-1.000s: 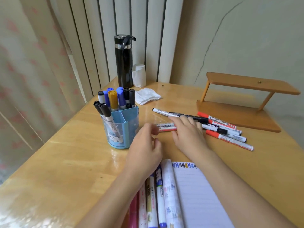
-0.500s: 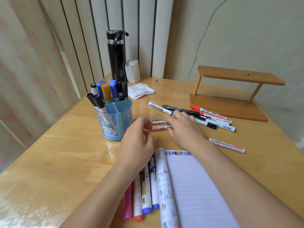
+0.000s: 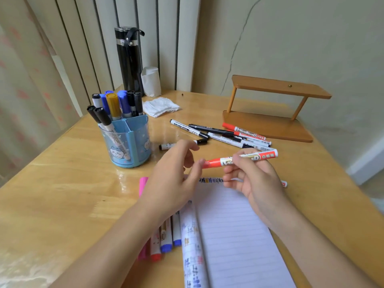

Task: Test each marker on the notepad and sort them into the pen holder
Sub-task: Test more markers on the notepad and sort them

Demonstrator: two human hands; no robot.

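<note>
My right hand (image 3: 252, 179) grips a red whiteboard marker (image 3: 268, 154) by its barrel and holds it level above the lined notepad (image 3: 232, 231). The marker's red cap points left, toward my left hand (image 3: 172, 179), whose fingertips touch the cap's end. A blue pen holder (image 3: 129, 142) stands to the left with several markers upright in it. More loose markers (image 3: 218, 134) lie in a heap on the table beyond my hands, and a small black-capped marker (image 3: 166, 146) lies alone near the holder.
Several coloured markers (image 3: 164, 242) lie side by side left of the notepad, partly under my left forearm. A black flask (image 3: 128, 59), a white cup (image 3: 151, 81) and a crumpled tissue (image 3: 161, 106) sit at the back. A wooden shelf (image 3: 270, 113) stands at the back right.
My right hand has lifted a red whiteboard marker off the table and brought it over the notepad. My left hand rose to meet its cap.
</note>
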